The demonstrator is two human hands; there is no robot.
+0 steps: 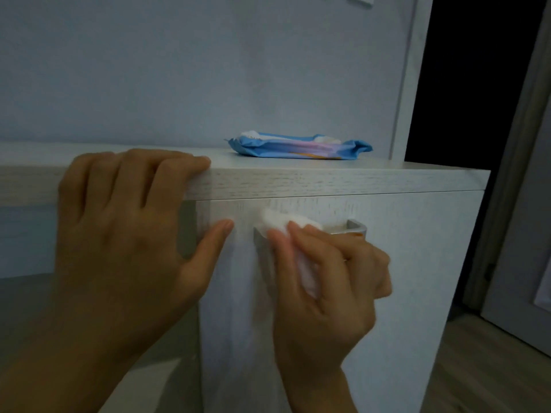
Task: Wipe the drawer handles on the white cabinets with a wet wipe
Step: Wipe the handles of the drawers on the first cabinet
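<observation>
White woodgrain covers the cabinet [387,186], whose top drawer [417,263] carries a silver metal handle [354,229] near its upper edge. The right hand [328,287] pinches a crumpled white wipe [283,220] between thumb and curled fingers and presses it onto the left end of the handle. The handle's right end shows bare beyond the knuckles. Part of the wipe bunches inside the palm.

The left hand [119,222] grips the front edge of the cabinet top, its fingers bent over that edge and its thumb laid flat against the drawer's upper left corner, just beside the wipe but apart from it.

A blue pack [298,147] of wipes lies flat on the cabinet top toward its back right corner, near the wall [179,70], with white tissue showing at its opening. Right of the cabinet stand a dark doorway [471,70] and a wood floor [492,368].
</observation>
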